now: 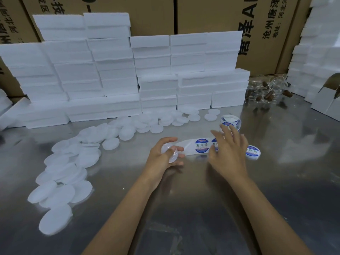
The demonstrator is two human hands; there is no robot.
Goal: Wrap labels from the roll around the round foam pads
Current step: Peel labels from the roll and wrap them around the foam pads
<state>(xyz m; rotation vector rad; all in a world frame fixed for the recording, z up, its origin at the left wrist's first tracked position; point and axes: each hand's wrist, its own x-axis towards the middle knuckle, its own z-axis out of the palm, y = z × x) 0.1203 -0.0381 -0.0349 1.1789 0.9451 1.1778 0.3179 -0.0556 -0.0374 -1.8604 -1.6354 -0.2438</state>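
Foam pad (170, 153) gripped in your left hand (161, 155); right hand (228, 150) fingers spread, empty, over label strip (195, 147). Off-centre label will crease.

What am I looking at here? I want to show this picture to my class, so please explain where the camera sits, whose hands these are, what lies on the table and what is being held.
There is no machine: a person works bare-handed, and the single camera sits on their head, looking down. The left hand grips one round white foam pad. The right hand hovers, fingers spread, over a strip of round blue-and-white labels that leads back to the label roll. One pad already labelled lies right of that hand. Many bare pads are strewn across the shiny metal table, with stacked white foam blocks and cardboard boxes behind.
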